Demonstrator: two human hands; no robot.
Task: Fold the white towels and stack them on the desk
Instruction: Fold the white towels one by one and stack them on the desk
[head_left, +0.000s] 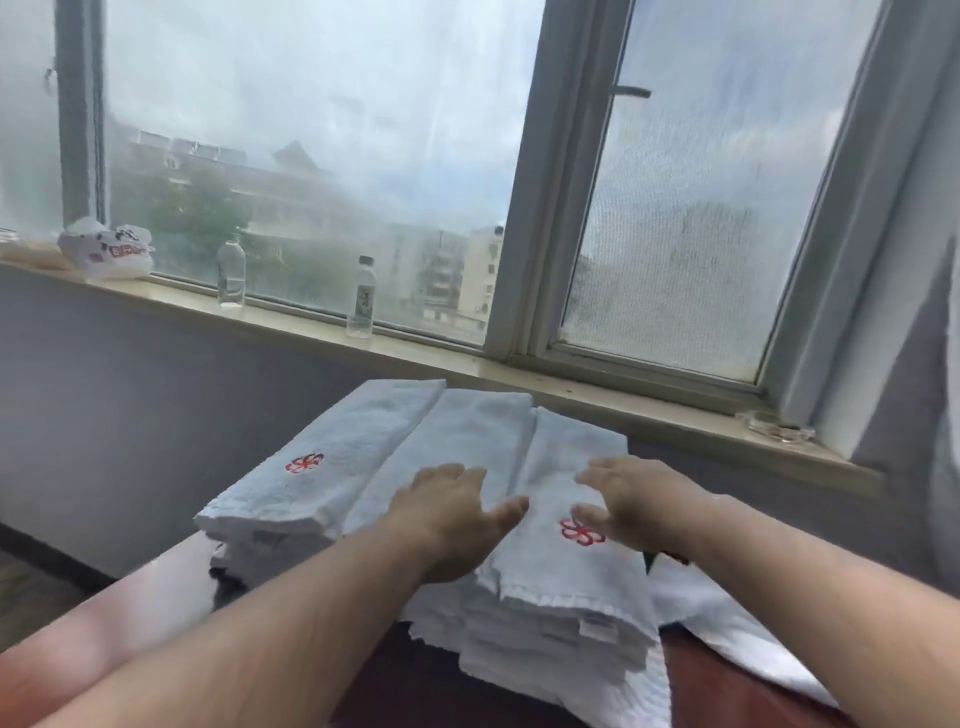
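Far off to the left of the middle towel (462, 431), up on the windowsill (322, 325), sits a crumpled white plastic bag (106, 252) with red print. Closer along the sill, still left of the middle towel, comes a clear bottle (231, 274), then a labelled bottle (362, 299), both upright. Down on the reddish worktop (119, 613), the left pile (311, 467) of folded white towels lies pressed against the middle towel's left edge, with a red flower mark on top.

And here's the left hand (447, 514): flat, palm down, fingers straight, lying right on the middle towel with the thumb spread out to the right. Against the middle towel's right edge is the right pile (566, 582), several folded layers deep, its top towel showing another red flower. The right hand (634, 499) is over that pile, fingers straight and gripping nothing; whether it is actually pressing the cloth, I can't tell. The two hands are apart, with the flower mark between them.

Further right of the middle towel, a loose white towel (727, 623) spreads unfolded across the worktop. Beyond it, a small glass dish (774, 423) rests at the sill's right end.
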